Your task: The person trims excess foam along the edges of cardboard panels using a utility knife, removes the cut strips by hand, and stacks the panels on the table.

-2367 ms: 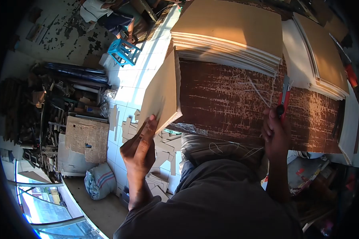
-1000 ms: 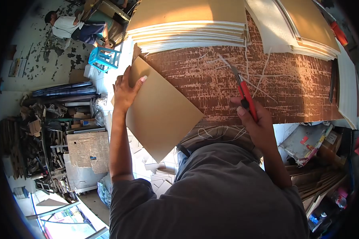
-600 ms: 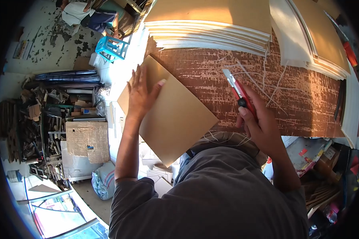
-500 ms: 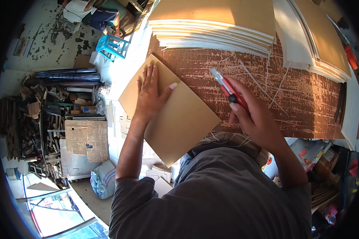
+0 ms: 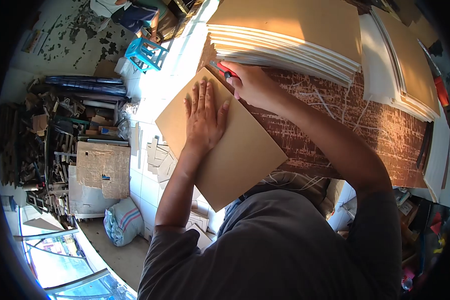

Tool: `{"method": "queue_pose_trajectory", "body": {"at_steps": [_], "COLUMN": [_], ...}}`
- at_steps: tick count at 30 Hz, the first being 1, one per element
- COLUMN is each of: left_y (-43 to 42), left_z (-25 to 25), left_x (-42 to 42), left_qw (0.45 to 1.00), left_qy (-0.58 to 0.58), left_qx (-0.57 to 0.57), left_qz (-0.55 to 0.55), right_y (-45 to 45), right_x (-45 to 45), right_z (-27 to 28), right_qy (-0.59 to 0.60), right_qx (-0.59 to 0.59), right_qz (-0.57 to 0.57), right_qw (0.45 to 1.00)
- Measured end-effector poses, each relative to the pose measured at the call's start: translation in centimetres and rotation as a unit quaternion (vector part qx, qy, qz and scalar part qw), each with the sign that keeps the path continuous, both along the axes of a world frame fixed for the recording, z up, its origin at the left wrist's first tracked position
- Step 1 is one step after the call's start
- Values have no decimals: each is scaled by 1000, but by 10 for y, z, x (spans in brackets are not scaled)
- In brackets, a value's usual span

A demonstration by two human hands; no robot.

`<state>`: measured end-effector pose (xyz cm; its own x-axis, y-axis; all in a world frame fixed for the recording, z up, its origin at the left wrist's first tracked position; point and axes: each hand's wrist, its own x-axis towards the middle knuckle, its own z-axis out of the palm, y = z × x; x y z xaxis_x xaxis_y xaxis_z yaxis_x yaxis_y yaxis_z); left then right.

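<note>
Across the counter's [image 5: 305, 137] left end, the board [image 5: 245, 155] runs lengthwise from far left to near right. The left hand [image 5: 203, 120] lies open on it; the right hand's [image 5: 247, 84] grip is closed round the knife [image 5: 229, 74], blade pointing left.

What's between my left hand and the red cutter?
In the head view, only a bare stretch of the brown board lies between your left hand and the red cutter.

There are 1 cutter [image 5: 229, 73], 1 hand-pressed board [image 5: 245, 150], 2 brown-topped board stacks [image 5: 285, 20] and 1 blue stool [image 5: 134, 48].
</note>
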<state>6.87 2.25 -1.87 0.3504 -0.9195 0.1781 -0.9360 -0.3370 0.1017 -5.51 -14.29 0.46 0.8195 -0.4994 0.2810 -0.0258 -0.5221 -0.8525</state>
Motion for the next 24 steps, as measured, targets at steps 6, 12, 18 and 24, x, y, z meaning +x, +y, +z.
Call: {"method": "queue_pose_trajectory", "body": {"at_steps": [6, 12, 18, 24], "left_y": [1, 0, 0, 0], "left_z": [0, 0, -2, -2], "left_x": [0, -1, 0, 0], "left_qw": [1000, 1000, 1000, 1000], "left_qy": [-5, -1, -8, 15], "left_qx": [2, 2, -3, -3], "left_qz": [2, 4, 2, 1], "right_y": [-5, -6, -2, -1], "right_x": [25, 32, 30, 37], "right_z": [-4, -10, -5, -17], "right_qy": [31, 32, 36, -3], "right_qx": [4, -18, -40, -79], "right_qz": [-5, -9, -21, -25], "right_qw": [1000, 999, 998, 997]}}
